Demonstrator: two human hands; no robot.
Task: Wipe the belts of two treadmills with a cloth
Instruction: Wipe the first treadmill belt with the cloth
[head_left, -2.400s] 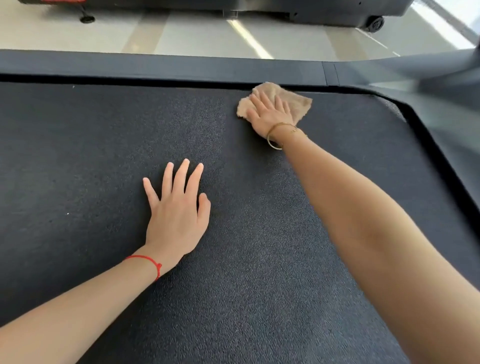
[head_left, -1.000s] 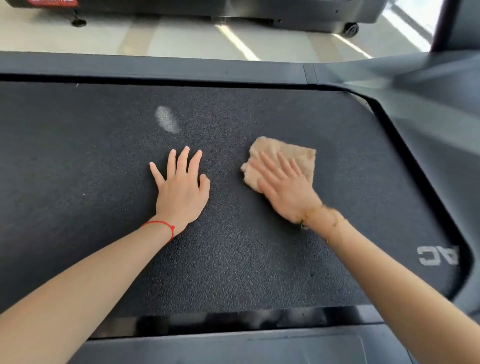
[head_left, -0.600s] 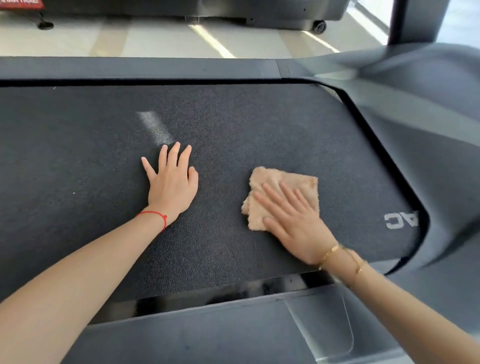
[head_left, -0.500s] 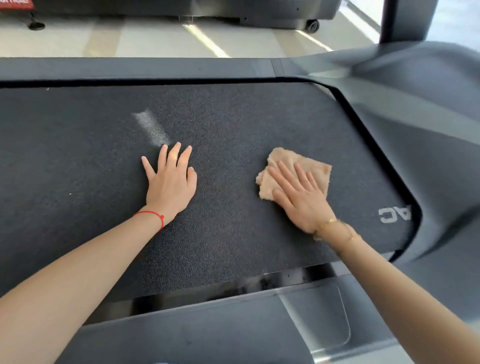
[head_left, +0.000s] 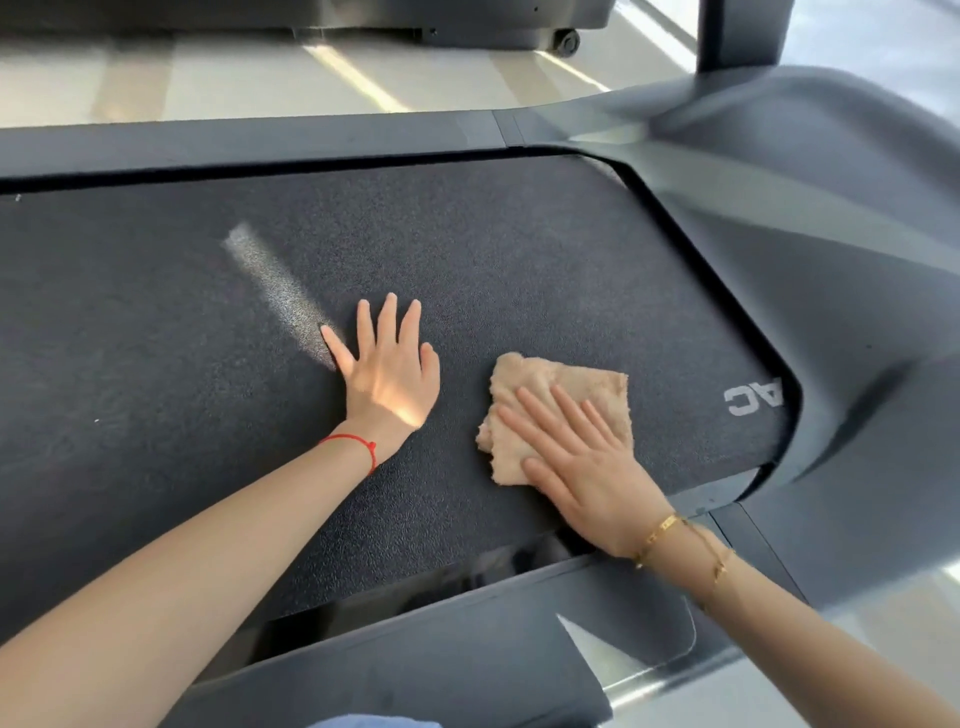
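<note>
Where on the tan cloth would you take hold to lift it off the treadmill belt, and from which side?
Probably the far right corner of the cloth. It lies flat and bare on the belt, beyond the straight fingers of the right hand that presses the near part. Come from above on the far right and pinch that edge; the left hand rests flat alongside.

Crumpled tan cloth flat on dark belt

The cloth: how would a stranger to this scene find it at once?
Start at the dark treadmill belt. Near its right end lies the cloth, under the flat right hand. It is the only pale, fuzzy tan thing there.
</note>
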